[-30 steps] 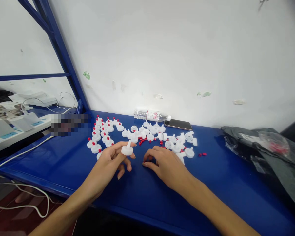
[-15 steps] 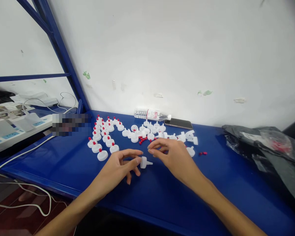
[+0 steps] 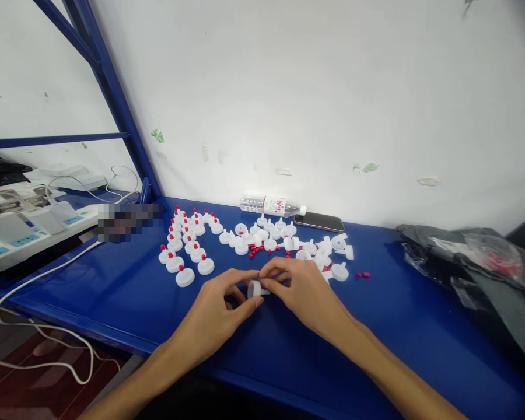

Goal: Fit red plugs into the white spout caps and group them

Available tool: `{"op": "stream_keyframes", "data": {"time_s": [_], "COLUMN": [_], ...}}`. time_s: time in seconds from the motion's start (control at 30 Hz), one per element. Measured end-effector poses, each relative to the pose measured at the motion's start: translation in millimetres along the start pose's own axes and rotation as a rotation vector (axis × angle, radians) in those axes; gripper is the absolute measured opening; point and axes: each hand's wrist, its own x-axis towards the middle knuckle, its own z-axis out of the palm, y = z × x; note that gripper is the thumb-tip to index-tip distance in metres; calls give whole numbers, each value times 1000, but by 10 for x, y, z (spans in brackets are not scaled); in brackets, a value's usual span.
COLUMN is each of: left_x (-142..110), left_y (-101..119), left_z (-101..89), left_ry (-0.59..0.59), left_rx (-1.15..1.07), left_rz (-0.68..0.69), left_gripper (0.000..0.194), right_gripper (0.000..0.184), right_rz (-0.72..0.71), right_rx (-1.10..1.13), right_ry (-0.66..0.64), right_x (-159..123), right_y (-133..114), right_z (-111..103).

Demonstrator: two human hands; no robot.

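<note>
A white spouted bottle cap (image 3: 254, 289) lies on its side between the thumb and fingers of my left hand (image 3: 227, 303), its spout pointing right. My right hand (image 3: 295, 283) is closed in a pinch just above that spout; whatever its fingertips hold is hidden. To the left stand several white caps with red tips (image 3: 184, 276), lined up in rough rows. Behind my hands is a loose heap of white spouted caps (image 3: 269, 244) without red tips. Small red tips (image 3: 254, 251) are scattered among them, and a few more red tips (image 3: 363, 275) lie farther right.
A clear plastic bottle (image 3: 273, 205) lies along the wall beside a dark phone (image 3: 318, 221). Grey plastic bags (image 3: 459, 251) cover the right side of the blue table (image 3: 359, 344). On the left are a white power strip (image 3: 35, 236), cables and a blue metal frame (image 3: 114, 87).
The cap has turned so its open underside shows more. My left fingers have spread around it, and my right hand has come down and left to its spout.
</note>
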Motion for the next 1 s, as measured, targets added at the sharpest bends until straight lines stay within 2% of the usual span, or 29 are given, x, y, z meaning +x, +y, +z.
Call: {"op": "stream_keyframes", "data": {"time_s": [0.13, 0.23, 0.43, 0.67, 0.83, 1.0], "left_x": [36, 61, 27, 23, 25, 7], "left_y": [33, 38, 52, 72, 55, 55], "left_z": [-65, -91, -73, -55, -40, -52], "left_ry": [48, 47, -7, 29, 7, 5], "left_rx": [-199, -285, -274, -289, -299, -282], "left_rz": [-14, 4, -17, -19, -3, -15], "left_gripper": [41, 41, 40, 38, 37, 37], "right_gripper": [10, 13, 15, 14, 16, 14], "right_rz": [-19, -41, -126, -137, -210, -161], "right_rx": [128, 180, 90, 57, -55, 17], "right_ry": [112, 141, 67, 216, 146, 111], "right_x": [9, 2, -31, -50, -56, -55], "right_y": [-50, -84, -102, -139, -114, -114], "right_z": [-84, -115, -24, -58, -64, -40]}}
